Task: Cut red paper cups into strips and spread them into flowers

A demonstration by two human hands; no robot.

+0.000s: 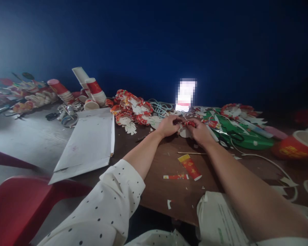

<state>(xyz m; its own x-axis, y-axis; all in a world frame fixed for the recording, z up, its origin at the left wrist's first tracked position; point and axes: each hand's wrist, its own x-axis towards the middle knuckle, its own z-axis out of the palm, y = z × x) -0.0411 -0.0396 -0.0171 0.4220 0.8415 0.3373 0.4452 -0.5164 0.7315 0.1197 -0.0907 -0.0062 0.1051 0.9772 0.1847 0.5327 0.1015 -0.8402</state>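
As our left hand (168, 127) and right hand (202, 133) pinch a red-and-white piece (185, 132) near the far edge of the tabletop (157, 163), shaping seems underway, needing steadiness next.

Scissors (223, 133) lie right of the right hand (200, 132)

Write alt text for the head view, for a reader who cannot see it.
A person's left hand and right hand meet at a small red-and-white piece above a brown table cluttered with red paper scraps, scissors and paper cups.
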